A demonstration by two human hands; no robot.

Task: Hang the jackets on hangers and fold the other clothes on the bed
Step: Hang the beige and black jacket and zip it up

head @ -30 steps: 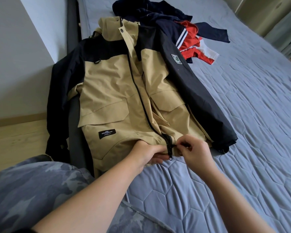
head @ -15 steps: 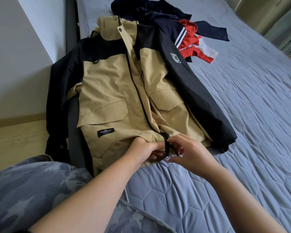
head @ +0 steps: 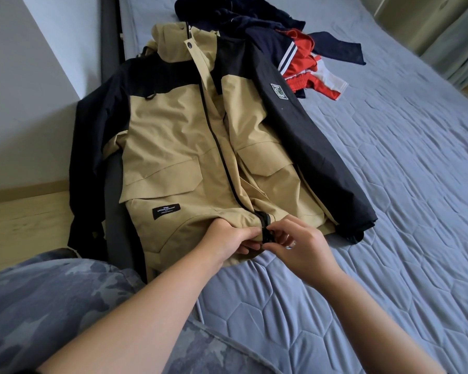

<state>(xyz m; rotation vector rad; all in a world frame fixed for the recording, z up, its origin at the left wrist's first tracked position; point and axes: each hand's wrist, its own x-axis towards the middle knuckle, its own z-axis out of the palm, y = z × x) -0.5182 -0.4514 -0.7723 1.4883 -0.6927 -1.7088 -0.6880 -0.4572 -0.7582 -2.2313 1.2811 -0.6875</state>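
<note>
The tan-and-black jacket point(head: 189, 147) lies face up along the bed point(head: 389, 211), hood pointing away from the hands and hem toward them. At the hem, the left hand point(head: 229, 240) pinches the tan fabric while the right hand point(head: 300, 247) pinches the zipper point(head: 265, 233) between them. Beyond the hood lies a pile of navy and red clothes point(head: 289, 49).

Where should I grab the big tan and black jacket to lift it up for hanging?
Probably by its two black shoulders, both together, coming from the hood end. The jacket lies flat and front up, so both shoulders are uncovered, and it should hang straight from there.
</note>
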